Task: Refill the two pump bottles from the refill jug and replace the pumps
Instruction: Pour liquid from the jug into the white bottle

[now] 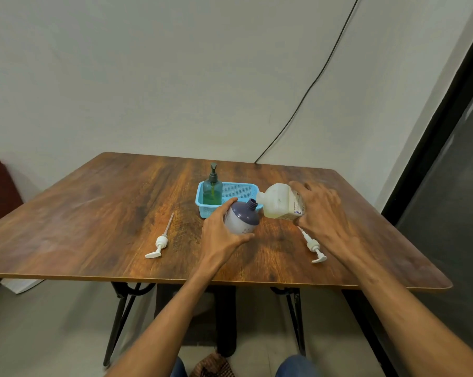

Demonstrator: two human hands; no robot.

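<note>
- The surface (99, 213) is a wood-grain top with dark streaks, rounded corners and a thin pale edge, carried on black metal legs
- The left hand (221, 238) wraps around the purple bottle (242, 217), thumb on the near side and fingers over the far side; the bottle is round-bodied with a darker domed shoulder and a short threaded neck, open and tilted toward the right
- The right hand (321, 210) grips the refill jug (280, 204) from above; the jug is cloudy, translucent plastic with squared shoulders and a printed label, tipped on its side so that its white neck points left at the purple bottle's mouth, very close to it
- Yellowish liquid pools along the low side of the jug
- A light blue plastic basket (239, 190) with perforated mesh walls sits just behind both hands
- In the basket's left end stands a clear green-tinted bottle (212, 193), upright, with a dark pump fitted and green liquid in its lower part
- A white pump (160, 242) with a long thin dip tube lies flat left of the left hand
- A second white pump (314, 247) lies flat below the right hand, its tube partly hidden under the wrist
</note>
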